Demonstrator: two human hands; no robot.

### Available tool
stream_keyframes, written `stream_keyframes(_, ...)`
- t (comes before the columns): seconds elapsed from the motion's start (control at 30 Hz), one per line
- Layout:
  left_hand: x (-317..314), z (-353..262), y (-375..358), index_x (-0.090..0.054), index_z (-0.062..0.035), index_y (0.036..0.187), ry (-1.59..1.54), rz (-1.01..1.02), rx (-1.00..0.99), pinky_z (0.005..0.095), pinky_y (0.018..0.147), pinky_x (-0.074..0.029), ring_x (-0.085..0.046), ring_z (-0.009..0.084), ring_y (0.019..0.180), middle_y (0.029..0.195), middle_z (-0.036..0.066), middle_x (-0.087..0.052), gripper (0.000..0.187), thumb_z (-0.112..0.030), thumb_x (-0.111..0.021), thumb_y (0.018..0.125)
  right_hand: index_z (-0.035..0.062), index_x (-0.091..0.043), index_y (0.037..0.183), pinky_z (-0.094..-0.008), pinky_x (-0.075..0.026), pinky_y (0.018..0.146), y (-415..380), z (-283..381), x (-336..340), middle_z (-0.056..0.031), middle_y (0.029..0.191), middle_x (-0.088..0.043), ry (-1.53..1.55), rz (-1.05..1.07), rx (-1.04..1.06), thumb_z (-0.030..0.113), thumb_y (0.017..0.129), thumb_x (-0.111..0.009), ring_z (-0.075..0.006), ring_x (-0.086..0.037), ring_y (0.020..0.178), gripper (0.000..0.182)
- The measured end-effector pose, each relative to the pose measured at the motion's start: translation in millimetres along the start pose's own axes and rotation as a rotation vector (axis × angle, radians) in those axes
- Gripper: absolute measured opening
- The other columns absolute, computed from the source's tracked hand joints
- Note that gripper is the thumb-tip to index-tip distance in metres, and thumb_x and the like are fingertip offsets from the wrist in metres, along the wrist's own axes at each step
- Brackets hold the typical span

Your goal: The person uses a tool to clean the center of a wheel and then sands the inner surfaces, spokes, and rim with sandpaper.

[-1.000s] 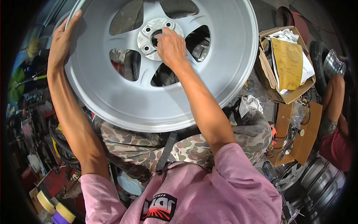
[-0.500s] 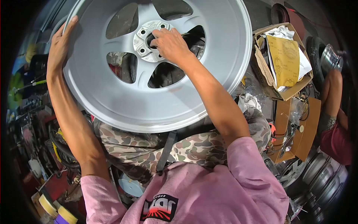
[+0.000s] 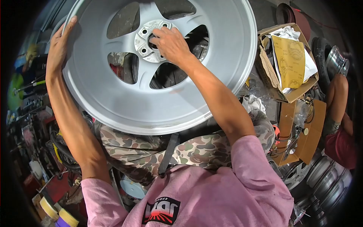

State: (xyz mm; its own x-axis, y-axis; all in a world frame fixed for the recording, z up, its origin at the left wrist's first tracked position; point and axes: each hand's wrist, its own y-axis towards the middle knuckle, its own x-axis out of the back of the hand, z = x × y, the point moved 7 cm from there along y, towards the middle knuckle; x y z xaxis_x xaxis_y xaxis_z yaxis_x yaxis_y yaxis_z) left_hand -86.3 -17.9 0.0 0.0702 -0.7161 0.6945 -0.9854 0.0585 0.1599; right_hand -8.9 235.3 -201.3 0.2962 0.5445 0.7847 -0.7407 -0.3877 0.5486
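Note:
A large silver-grey wheel rim (image 3: 102, 94) rests over my lap, its five spokes and hub facing me. My left hand (image 3: 60, 43) grips the outer lip on the left, thumb on the near side and fingers mostly hidden behind the edge. At the hub, my right hand (image 3: 171, 43) is curled over the centre bore, with the fingertips at the hole's edge. Whether those fingers pinch anything small, such as sandpaper, cannot be made out. Bolt holes show around the hub (image 3: 145, 41) beside the fingers.
To the right stands a cardboard box (image 3: 291, 96) holding sandpaper sheets (image 3: 289, 62). Below it lies an open carton (image 3: 312, 132); several rims (image 3: 321, 178) are stacked at the lower right. Another person's arm (image 3: 336, 96) is at far right. Tape rolls (image 3: 49, 208) lie lower left.
My right hand has shifted very slightly left at the hub's centre hole. My left hand keeps its hold on the lip, and the rim stays almost in place.

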Motion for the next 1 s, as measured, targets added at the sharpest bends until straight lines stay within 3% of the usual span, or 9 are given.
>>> stream_keyframes(0.07,-4,-9,-7,-0.065,0.0007,0.130,0.022,-0.022,0.047,0.0269,0.097,-0.043,-0.060,0.0159,0.109,0.115,0.008,-0.065,0.067,-0.054,-0.069,0.091,0.0163,-0.076,0.084,-0.0374,-0.045,0.082,0,-2,-1,0.0034,0.101,-0.061,-0.009,-0.048,-0.087,0.009,0.082,-0.063,-0.0162,-0.060,0.100,0.015)
stream_keyframes(0.2,-3,-5,-5,-0.064,0.0009,0.131,-0.005,0.003,0.025,0.0270,0.100,-0.041,-0.059,0.0157,0.111,0.116,0.007,-0.065,0.066,-0.053,-0.068,0.092,0.0143,-0.075,0.091,-0.0372,-0.044,0.078,-1,-1,-1,0.0011,0.097,-0.058,-0.013,-0.027,-0.059,0.008,0.079,-0.068,-0.0180,-0.058,0.095,0.015)
stream_keyframes(0.3,-3,-7,-3,-0.064,0.0000,0.131,-0.015,0.001,0.007,0.0271,0.100,-0.041,-0.059,0.0156,0.111,0.117,0.007,-0.065,0.065,-0.053,-0.067,0.093,0.0157,-0.075,0.083,-0.0369,-0.045,0.079,-1,1,0,0.0026,0.098,-0.061,-0.023,-0.017,-0.011,0.010,0.082,-0.063,-0.0166,-0.060,0.098,0.013)
stream_keyframes(0.4,-4,-9,-8,-0.065,-0.0003,0.131,0.055,-0.023,0.042,0.0269,0.101,-0.041,-0.058,0.0154,0.112,0.118,0.007,-0.065,0.063,-0.052,-0.067,0.094,0.0148,-0.074,0.082,-0.0371,-0.045,0.079,-2,-2,-2,0.0024,0.097,-0.061,0.008,-0.077,-0.150,0.010,0.082,-0.063,-0.0171,-0.059,0.098,0.012)
stream_keyframes(0.5,-5,-5,-7,-0.064,0.0004,0.131,-0.005,-0.003,0.039,0.0268,0.101,-0.040,-0.058,0.0154,0.113,0.119,0.007,-0.065,0.065,-0.053,-0.067,0.093,0.0139,-0.074,0.082,-0.0372,-0.045,0.080,-3,-1,-2,0.0024,0.097,-0.061,-0.026,-0.076,-0.134,0.010,0.081,-0.064,-0.0178,-0.060,0.097,0.011)
stream_keyframes(0.77,-3,0,-3,-0.064,0.0004,0.132,0.001,0.007,0.077,0.0291,0.104,-0.040,-0.058,0.0172,0.114,0.119,0.008,-0.065,0.069,-0.056,-0.067,0.092,0.0219,-0.078,0.093,-0.0385,-0.044,0.092,-1,-4,5,0.0035,0.108,-0.058,-0.134,0.193,0.188,0.012,0.082,-0.068,-0.0168,-0.058,0.110,0.018)
stream_keyframes(1.0,-4,-1,-5,-0.064,0.0003,0.132,0.014,-0.006,0.095,0.0293,0.104,-0.040,-0.058,0.0187,0.116,0.120,0.011,-0.065,0.071,-0.057,-0.068,0.091,0.0222,-0.077,0.091,-0.0387,-0.043,0.092,1,-2,1,0.0042,0.112,-0.059,-0.134,0.077,0.132,0.012,0.084,-0.066,-0.0171,-0.056,0.111,0.017)
